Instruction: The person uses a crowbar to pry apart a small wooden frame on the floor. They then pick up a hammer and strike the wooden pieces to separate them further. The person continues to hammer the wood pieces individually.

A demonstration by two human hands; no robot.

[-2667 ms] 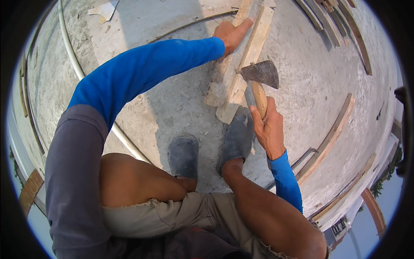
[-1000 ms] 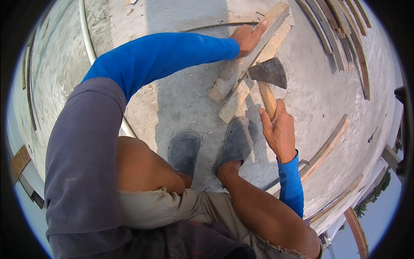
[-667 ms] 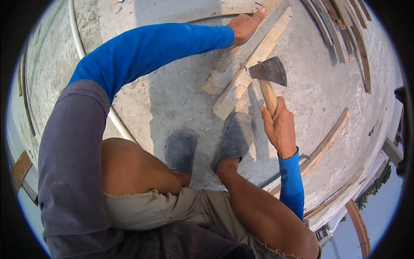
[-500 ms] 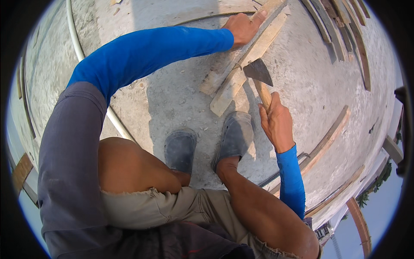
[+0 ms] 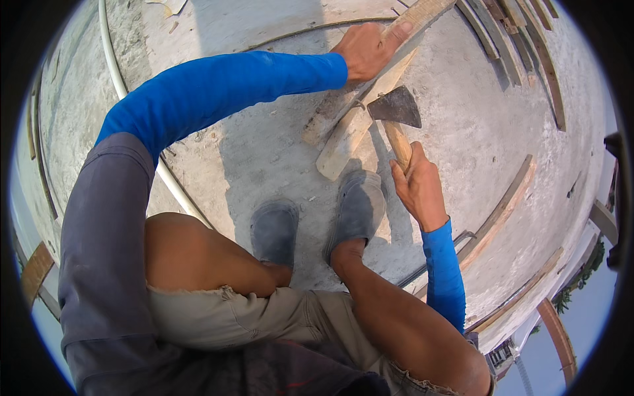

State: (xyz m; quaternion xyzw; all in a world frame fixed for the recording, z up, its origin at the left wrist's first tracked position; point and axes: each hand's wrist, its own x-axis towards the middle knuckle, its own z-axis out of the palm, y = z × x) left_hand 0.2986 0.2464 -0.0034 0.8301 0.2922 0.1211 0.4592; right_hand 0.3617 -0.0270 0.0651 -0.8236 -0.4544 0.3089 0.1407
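Note:
In the upper middle, my left hand point(image 5: 370, 51) is closed around a wooden plank point(image 5: 429, 14), its thumb lying along the top face. That plank slants down over the concrete, beside and partly over a second, paler board point(image 5: 345, 144). A bent nail point(image 5: 358, 104) sticks up at the paler board's edge. My right hand point(image 5: 421, 188) grips the wooden handle of a hatchet point(image 5: 397, 107). Its dark, wedge-shaped head is next to the nail and the paler board; whether it touches them I cannot tell. My left palm and part of the plank under it are hidden.
My feet, in grey clogs point(image 5: 275, 231), are just below the boards. A white pipe point(image 5: 173, 185) runs along the left. Several loose timber strips point(image 5: 508, 43) lie at the upper right, and another timber length point(image 5: 498, 211) lies right of my right forearm.
The held plank has shifted slightly against the paler board, now covering more of its far part. The hatchet head has turned a little and moved slightly, staying near the nail.

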